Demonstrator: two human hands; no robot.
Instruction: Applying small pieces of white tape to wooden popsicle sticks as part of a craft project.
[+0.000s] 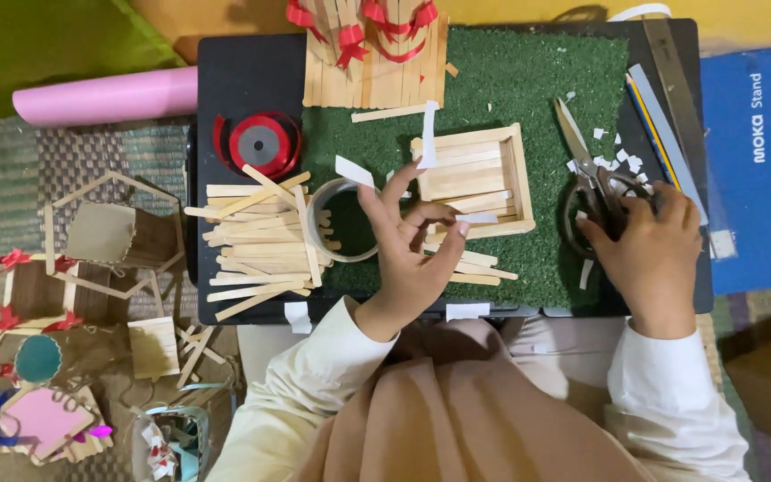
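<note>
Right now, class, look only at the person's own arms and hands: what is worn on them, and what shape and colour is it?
Both arms wear long, loose cream sleeves ending in plain cuffs at the wrists. The left hand and right hand are bare: no gloves, and no rings or watch that I can make out.

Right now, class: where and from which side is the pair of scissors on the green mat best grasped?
By the dark loop handles of the scissors, from the near side. The blades point away toward the mat's far edge, and the right hand already rests on the handles.
</note>
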